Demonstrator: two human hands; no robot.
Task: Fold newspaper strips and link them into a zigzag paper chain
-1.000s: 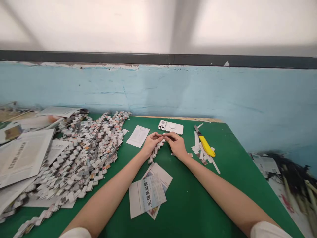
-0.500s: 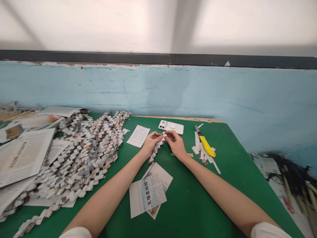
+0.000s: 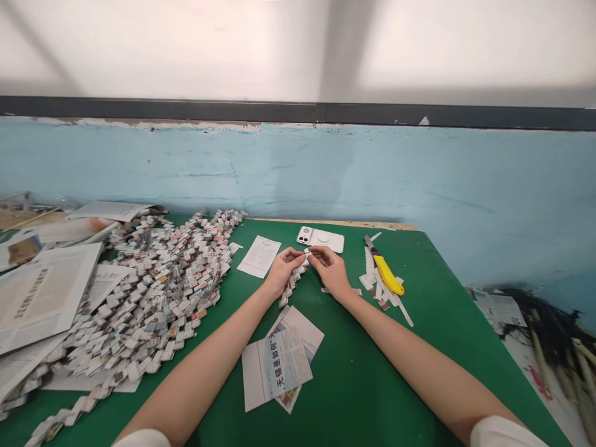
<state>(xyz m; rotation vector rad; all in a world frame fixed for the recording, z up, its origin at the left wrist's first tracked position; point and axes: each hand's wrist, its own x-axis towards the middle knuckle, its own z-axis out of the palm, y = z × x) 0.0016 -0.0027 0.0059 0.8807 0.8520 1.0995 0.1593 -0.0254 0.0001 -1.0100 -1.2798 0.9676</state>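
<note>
Between my two hands is a short zigzag chain of folded paper (image 3: 289,290), its lower end hanging toward the green table (image 3: 372,379). My left hand (image 3: 285,270) is closed, thumb and fingers pinching the chain near its upper end. My right hand (image 3: 329,268) pinches the same upper end from the other side, fingertips nearly touching those of the left. Just below the hands lie overlapping cut newspaper pieces (image 3: 278,367). Behind them rests a white phone (image 3: 328,240), and a printed paper slip (image 3: 259,256) lies to the left.
A large heap of folded-paper chains (image 3: 153,298) covers the left side, beside newspaper sheets (image 3: 41,298). On the right a yellow-handled knife (image 3: 388,273) lies over paper strips (image 3: 379,290). A blue wall (image 3: 200,161) stands behind the table. Dark debris (image 3: 554,335) sits beyond the right edge.
Both hands keep their pinch on the paper chain, almost in the same place. The whole view has shifted very slightly; nothing on the table has visibly moved.
</note>
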